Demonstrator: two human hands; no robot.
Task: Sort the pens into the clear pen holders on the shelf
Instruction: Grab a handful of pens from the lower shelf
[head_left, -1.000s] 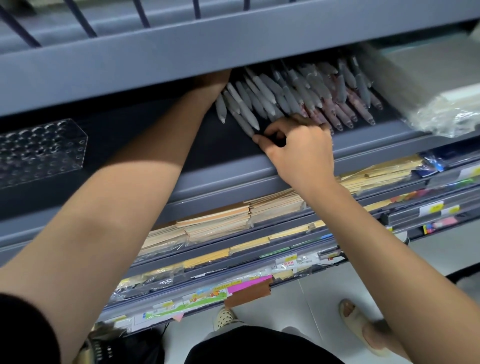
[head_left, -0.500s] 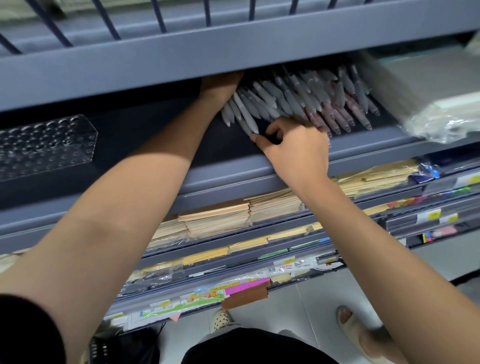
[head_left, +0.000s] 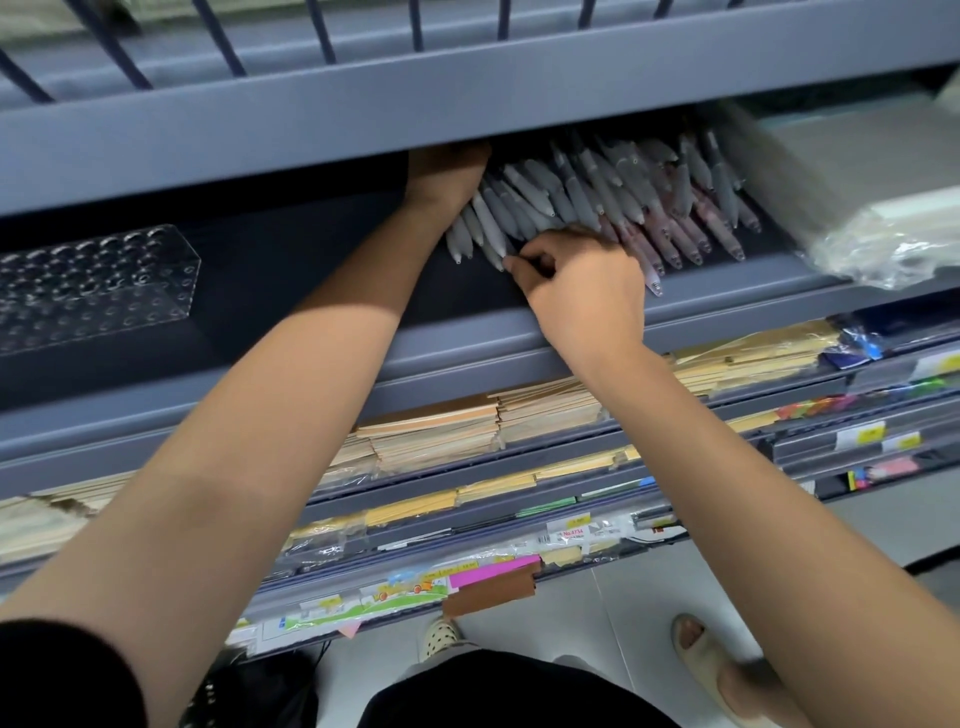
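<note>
Nearest, down on the floor (head_left: 597, 613): two feet in pale sandals (head_left: 696, 649). Above them, on the lower tiers: stacks of tan envelopes (head_left: 431, 431).

Next up, the dark shelf (head_left: 322, 270) with the task's things. Over its front edge, right of middle: right hand (head_left: 582, 291), fingers curled, thumb and forefinger together at the tip of a grey pen (head_left: 491, 234) on the near left of the heap. Clamped on it or only touching: cannot tell.

Just behind that hand, the pens (head_left: 597, 192): a loose heap, grey to the left, pinkish to the right, tips toward the front edge, reaching back under the upper shelf (head_left: 363, 119).

At the heap's left side, against the grey ones: left hand (head_left: 447, 176), only wrist and back in sight, fingers hidden by the upper shelf, so grip impossible to tell. Hands near each other, not touching.

Toward the shelf's left end, well apart from the pens: clear pen holder (head_left: 93, 291), rows of round holes on top. At the right end, just beside the pens: a plastic-wrapped pack (head_left: 857, 208).
</note>
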